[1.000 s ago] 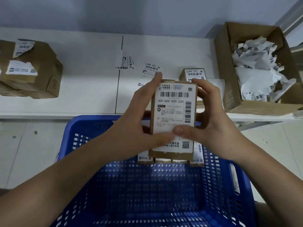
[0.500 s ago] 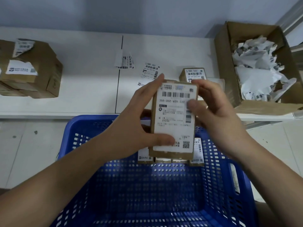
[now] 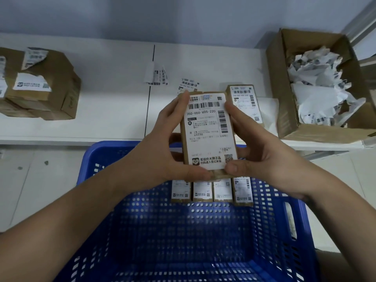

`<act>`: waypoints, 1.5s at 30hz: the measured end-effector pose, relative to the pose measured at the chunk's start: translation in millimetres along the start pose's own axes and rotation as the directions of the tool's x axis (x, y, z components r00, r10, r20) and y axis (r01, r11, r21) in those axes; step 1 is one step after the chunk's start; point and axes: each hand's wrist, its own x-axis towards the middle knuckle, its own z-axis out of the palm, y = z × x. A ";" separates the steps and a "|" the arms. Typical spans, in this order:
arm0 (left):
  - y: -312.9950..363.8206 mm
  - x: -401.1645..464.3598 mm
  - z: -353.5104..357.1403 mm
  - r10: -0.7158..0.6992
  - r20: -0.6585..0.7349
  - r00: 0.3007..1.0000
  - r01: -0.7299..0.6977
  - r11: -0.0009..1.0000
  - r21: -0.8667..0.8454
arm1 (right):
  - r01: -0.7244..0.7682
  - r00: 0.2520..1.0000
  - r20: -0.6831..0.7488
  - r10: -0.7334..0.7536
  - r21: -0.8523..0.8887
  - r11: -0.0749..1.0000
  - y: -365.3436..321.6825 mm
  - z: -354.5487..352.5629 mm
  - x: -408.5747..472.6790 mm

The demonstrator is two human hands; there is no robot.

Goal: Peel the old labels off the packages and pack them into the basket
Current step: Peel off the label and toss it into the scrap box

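Basket (image 3: 183, 241), blue perforated plastic, fills the near foreground, its far rim meeting the edge of the white bench (image 3: 101, 102). Four small packages (image 3: 211, 191) stand in a row against the far wall of the basket, each bearing a white label. Above them, over the far part of the basket, both hands hold one brown package (image 3: 207, 137) upright, label side toward the camera. The left hand (image 3: 160, 151) grasps the package along its left edge, fingers behind and thumb curled across the lower front corner. The right hand (image 3: 262, 151) grasps the right edge, thumb pressed on the lower right corner of the label (image 3: 209, 129), index fingertip near the upper right corner. The label lies flat and appears fully attached. On the bench just beyond the held package, to the right, stands another labelled package (image 3: 244, 102). Loose peeled labels (image 3: 156, 76) lie farther back near the bench seam. At far left sits a stack of larger brown cartons (image 3: 40, 86) with torn labels. At far right an open cardboard box (image 3: 284, 88) holds crumpled label scraps (image 3: 319, 86).
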 end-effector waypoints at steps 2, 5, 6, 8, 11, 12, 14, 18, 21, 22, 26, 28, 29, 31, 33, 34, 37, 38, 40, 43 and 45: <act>2.7 -3.1 -0.5 -0.032 0.022 0.999 0.032 0.999 0.023 | -0.011 1.000 0.024 0.011 -0.012 1.000 0.7 1.0 -1.8; 2.0 -7.4 -1.8 -0.050 0.034 0.998 0.048 0.996 0.073 | -0.007 1.000 0.023 0.008 -0.032 0.999 3.6 7.2 -3.9; 1.6 -9.1 -2.0 -0.055 0.037 0.998 0.052 0.995 0.084 | -0.006 1.000 0.012 0.007 -0.040 0.999 4.0 9.7 -4.6; 1.4 -12.3 -0.9 -0.064 0.037 0.997 0.059 0.992 0.108 | 0.003 1.000 -0.016 -0.003 -0.043 0.999 4.4 16.2 -6.7; 3.7 -14.8 4.8 -0.066 -0.006 0.998 0.066 0.991 0.118 | 0.017 0.996 -0.082 -0.027 -0.123 0.992 4.7 31.2 -10.2; 3.9 -14.1 7.8 -0.069 -0.038 0.997 0.073 0.992 0.104 | 0.011 0.993 -0.112 -0.029 -0.162 0.987 5.2 36.8 -11.3; 1.2 -13.1 14.9 -0.078 -0.113 0.991 0.087 0.993 0.076 | -0.013 0.986 -0.165 -0.034 -0.276 0.961 7.5 48.3 -13.9; -6.6 -16.0 29.5 -0.106 -0.244 0.964 0.143 0.980 0.137 | -0.068 0.977 -0.213 -0.025 -0.417 0.906 17.2 67.7 -24.9; -11.9 -21.2 33.6 -0.118 -0.293 0.949 0.197 0.946 0.256 | -0.097 0.985 -0.173 0.002 -0.541 0.835 17.2 72.8 -31.2; -13.3 -22.0 32.3 -0.113 -0.308 0.945 0.215 0.923 0.320 | -0.114 0.987 -0.162 0.022 -0.579 0.807 15.7 69.6 -31.2; -18.4 -21.7 20.7 -0.059 -0.349 0.935 0.254 0.798 0.547 | -0.235 0.957 -0.284 0.056 -0.651 0.722 18.3 30.8 -9.9; -19.5 -20.9 16.2 -0.015 -0.355 0.935 0.242 0.760 0.604 | -0.301 0.922 -0.387 0.018 -0.688 0.660 24.4 4.3 12.8; -20.0 -19.7 14.4 0.004 -0.360 0.933 0.236 0.748 0.620 | -0.346 0.898 -0.440 -0.002 -0.708 0.616 27.4 -9.0 25.9; -21.2 -15.8 11.7 0.033 -0.374 0.927 0.230 0.737 0.635 | -0.454 0.839 -0.544 -0.023 -0.722 0.523 34.7 -35.7 52.8; -22.2 -11.7 8.5 0.047 -0.387 0.921 0.227 0.742 0.630 | -0.561 0.779 -0.627 0.007 -0.692 0.454 42.8 -57.4 77.6; -22.8 -10.0 6.3 0.053 -0.394 0.917 0.225 0.748 0.624 | -0.611 0.747 -0.663 0.037 -0.665 0.429 47.3 -65.5 89.0; -24.8 -5.4 -0.5 0.058 -0.418 0.907 0.221 0.778 0.588 | -0.730 0.648 -0.755 0.098 -0.580 0.362 62.2 -78.8 116.3; -26.1 -3.7 -2.7 0.057 -0.425 0.904 0.221 0.787 0.576 | -0.752 0.624 -0.776 0.093 -0.563 0.342 66.9 -80.2 122.4; -29.9 -1.4 -6.3 0.047 -0.432 0.901 0.225 0.799 0.557 | -0.777 0.594 -0.801 0.075 -0.547 0.310 76.0 -81.2 130.3; -35.7 -0.3 -10.1 0.041 -0.461 0.886 0.228 0.829 0.511 | -0.786 0.582 -0.813 0.027 -0.554 0.273 86.8 -82.2 134.4; -38.0 0.9 -11.7 0.043 -0.486 0.873 0.232 0.840 0.491 | -0.782 0.581 -0.814 -0.007 -0.561 0.272 89.8 -83.5 134.8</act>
